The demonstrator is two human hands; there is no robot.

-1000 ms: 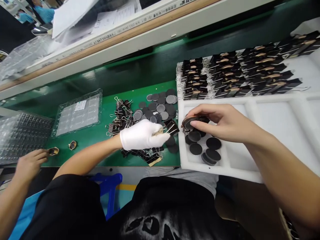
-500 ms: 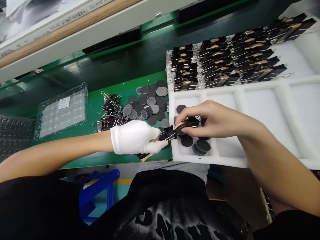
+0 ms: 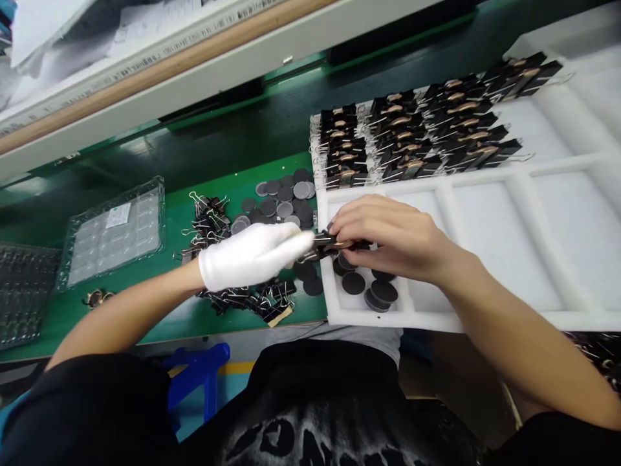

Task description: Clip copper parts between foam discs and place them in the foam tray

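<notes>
Clip (image 3: 323, 239) between both hands, over the left rim of the white tray (image 3: 332, 301). Points right, long axis running left to right across the view. Pinched at its left end in the nearly closed grip of the gloved left hand (image 3: 257, 255). Coppery-edged piece (image 3: 345, 244), partly hidden, at its right end, within the curled grip of the right hand (image 3: 391, 239).

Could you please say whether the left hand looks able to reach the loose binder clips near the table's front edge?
Probably yes: the loose binder clips lie beside the left hand on the green table, with no barrier visible between, though the hand grips another clip and may need to release that.
</notes>
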